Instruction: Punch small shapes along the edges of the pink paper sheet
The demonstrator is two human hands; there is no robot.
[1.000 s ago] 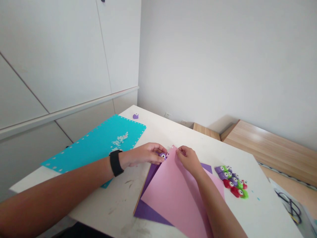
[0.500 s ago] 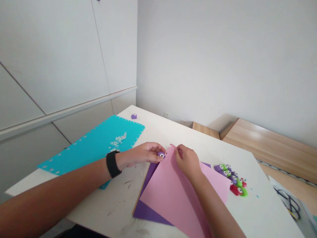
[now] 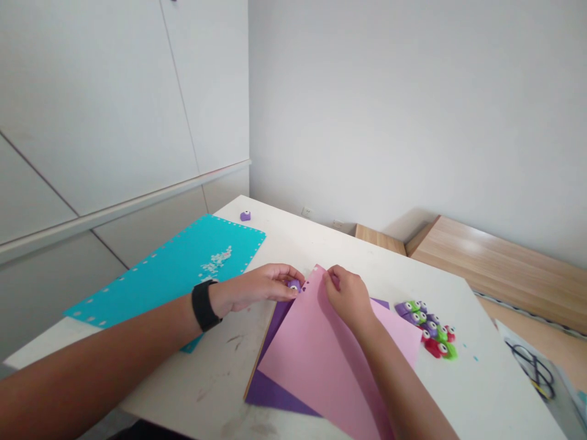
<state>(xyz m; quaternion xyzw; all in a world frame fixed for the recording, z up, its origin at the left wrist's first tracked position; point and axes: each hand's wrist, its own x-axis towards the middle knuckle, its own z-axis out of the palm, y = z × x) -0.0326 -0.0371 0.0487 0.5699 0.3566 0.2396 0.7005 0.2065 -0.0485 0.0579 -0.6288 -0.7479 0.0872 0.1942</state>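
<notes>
My left hand [image 3: 277, 282] is closed around a small purple paper punch [image 3: 293, 285], right at the left edge of a pink sheet of paper [image 3: 316, 348]. A few small punched holes show along that edge near the far corner. Near the same corner, my right hand [image 3: 346, 293] pinches the sheet between thumb and fingers. Beneath the pink sheet lies a stack of purple paper [image 3: 279, 391], partly covered.
A turquoise sheet [image 3: 174, 263] with punched edges holds a pile of pale cut-outs [image 3: 216, 261] at left. Another purple punch [image 3: 245, 216] stands near the far corner of the white table [image 3: 220, 385]. Several coloured punches [image 3: 428, 327] cluster at right; a black cable [image 3: 534, 370] lies beyond.
My left hand and the punch have shifted slightly left, off the pink sheet's edge, so its holes show more clearly. My right hand keeps its grip. The view has moved a little.
</notes>
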